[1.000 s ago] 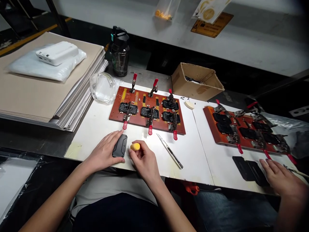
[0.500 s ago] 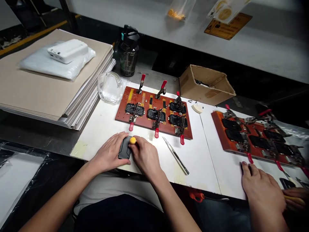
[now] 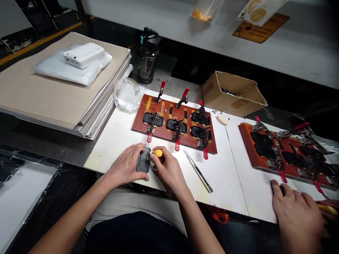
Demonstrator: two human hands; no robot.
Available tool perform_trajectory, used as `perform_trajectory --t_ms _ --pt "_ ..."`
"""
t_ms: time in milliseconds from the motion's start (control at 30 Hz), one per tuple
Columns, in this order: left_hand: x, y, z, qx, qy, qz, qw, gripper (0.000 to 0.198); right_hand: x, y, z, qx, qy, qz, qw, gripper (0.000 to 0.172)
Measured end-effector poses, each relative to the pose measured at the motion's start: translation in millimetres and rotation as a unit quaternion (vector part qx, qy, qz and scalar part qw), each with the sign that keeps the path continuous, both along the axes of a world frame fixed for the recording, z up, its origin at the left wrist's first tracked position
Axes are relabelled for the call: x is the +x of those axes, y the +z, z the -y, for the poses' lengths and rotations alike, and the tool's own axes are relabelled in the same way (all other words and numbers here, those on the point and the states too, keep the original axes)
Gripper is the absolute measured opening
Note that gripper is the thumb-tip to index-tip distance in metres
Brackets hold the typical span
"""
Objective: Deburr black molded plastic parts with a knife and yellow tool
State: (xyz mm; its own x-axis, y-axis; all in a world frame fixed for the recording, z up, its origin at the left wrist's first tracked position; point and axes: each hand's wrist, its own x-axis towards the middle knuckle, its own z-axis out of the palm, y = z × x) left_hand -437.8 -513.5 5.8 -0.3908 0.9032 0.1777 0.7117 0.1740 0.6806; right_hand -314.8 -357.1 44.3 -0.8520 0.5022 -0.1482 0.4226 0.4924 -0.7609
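My left hand (image 3: 126, 164) grips a dark grey, phone-sized plastic cover (image 3: 143, 161) from its left side, near the table's front edge. Fingers lie along its upper left and the thumb along its lower end. In my right hand (image 3: 169, 169) is a short tool with a yellow handle (image 3: 157, 153). The tool's pale end touches or nearly touches the cover's upper right edge; its working tip is too small to make out. To the right of my right hand a craft knife (image 3: 198, 172) lies on the white tabletop.
A red-brown fixture board (image 3: 174, 135) with red-handled clamps and black parts lies ahead. Behind it stands a cardboard box (image 3: 225, 95). Another clamp board (image 3: 249, 148) and a co-worker's hand (image 3: 296, 211) are at right. Stacked card sheets (image 3: 60, 98) rise at left.
The yellow handle has swung from pointing up towards me to lying sideways, pointing right. My right hand has turned with it. The whole view has shifted slightly.
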Motion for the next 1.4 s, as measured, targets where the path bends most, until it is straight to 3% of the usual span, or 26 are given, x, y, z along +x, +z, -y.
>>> perform_trajectory --t_ms 100,233,333,467,633,867,1033,1167,1267,1400 --pt "0 2.2 2 -0.003 -0.004 0.004 1.000 0.112 8 -5.3 1 -0.038 -0.026 -0.008 0.999 0.026" --pt "1 6.0 2 -0.012 0.001 0.010 1.000 0.102 10 -10.7 0 -0.007 -0.031 -0.039 0.999 0.024" --pt "1 4.4 1 -0.009 0.003 0.013 1.000 0.097 4 -11.6 -2 0.087 0.028 -0.044 0.995 0.022" --pt "0 1.1 0 -0.009 0.007 0.018 1.000 0.097 -3 -7.6 -3 0.237 0.123 0.024 0.963 0.022" --pt "0 2.9 -1 -0.017 0.014 0.023 0.999 0.096 -1 0.6 -4 0.297 0.232 0.048 0.925 0.018" --pt "0 2.2 -1 -0.015 0.016 0.024 0.999 0.094 -4 3.0 0 0.284 0.154 0.087 0.942 0.021" --pt "1 3.4 -2 -0.017 0.026 0.027 0.999 0.094 9 8.6 5 0.273 0.231 0.100 0.928 0.023" --pt "2 2.9 -2 -0.020 0.022 0.021 0.999 0.088 12 10.3 7 0.267 0.227 0.129 0.928 0.029" --pt "2 2.3 -1 -0.024 0.019 0.020 0.999 0.083 15 14.0 3 0.219 0.243 0.118 0.938 0.027" --pt "2 3.4 0 -0.033 0.016 0.017 0.999 0.088 33 26.2 -14 0.088 0.280 0.100 0.951 0.024"
